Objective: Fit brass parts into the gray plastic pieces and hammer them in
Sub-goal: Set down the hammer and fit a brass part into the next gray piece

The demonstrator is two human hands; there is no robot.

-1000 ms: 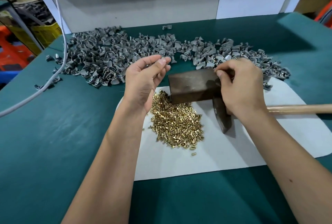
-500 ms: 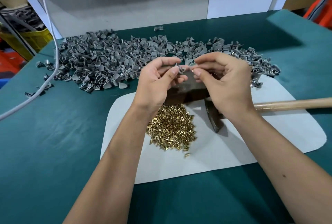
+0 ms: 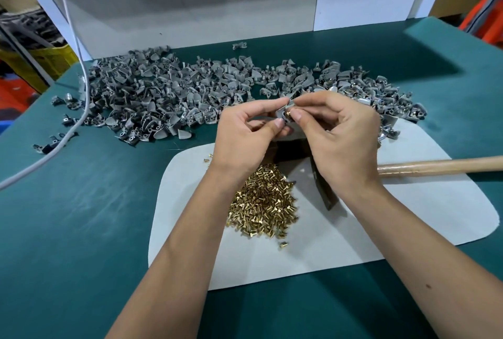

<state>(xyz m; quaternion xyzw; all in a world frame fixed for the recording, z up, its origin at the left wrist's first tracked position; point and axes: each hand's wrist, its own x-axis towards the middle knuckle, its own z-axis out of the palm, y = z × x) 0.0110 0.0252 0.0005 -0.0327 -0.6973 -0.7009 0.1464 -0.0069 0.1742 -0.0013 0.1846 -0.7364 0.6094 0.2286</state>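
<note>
Both hands meet above the dark block [image 3: 292, 148]: my left hand [image 3: 246, 132] pinches a gray plastic piece [image 3: 281, 114], my right hand [image 3: 340, 132] pinches a brass part [image 3: 289, 113] at its hole. I judge the insert should go in straight and seat squarely before I reach right for the hammer [image 3: 435, 166]. Spare brass parts [image 3: 262, 202] lie near me.

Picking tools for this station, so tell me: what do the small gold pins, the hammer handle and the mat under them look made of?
The pins look like brass: shiny yellow metal with bright glints. The hammer handle looks like pale wood, smooth and tan; whether it is varnished I cannot tell. The mat is matte off-white, thin and flat with rounded corners, probably paper, felt or soft plastic sheet; the view leaves that open.
</note>
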